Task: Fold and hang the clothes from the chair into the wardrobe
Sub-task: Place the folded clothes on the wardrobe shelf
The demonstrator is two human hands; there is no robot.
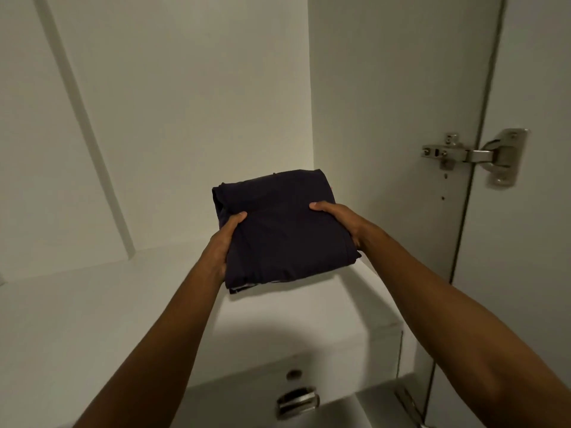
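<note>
Head cam showed both my hands, left (221,242) and right (340,220), gripping the folded dark shirt (278,230) over a white drawer box (309,322), door hinge (472,156) off to the right.

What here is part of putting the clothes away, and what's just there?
Part of the job: folded dark garment; left hand and right hand holding it; white shelf; wardrobe door.

Just there: hinge; drawer handle.

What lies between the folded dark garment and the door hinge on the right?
In the head view, only bare white wardrobe side panel lies between the folded dark garment and the door hinge.
</note>
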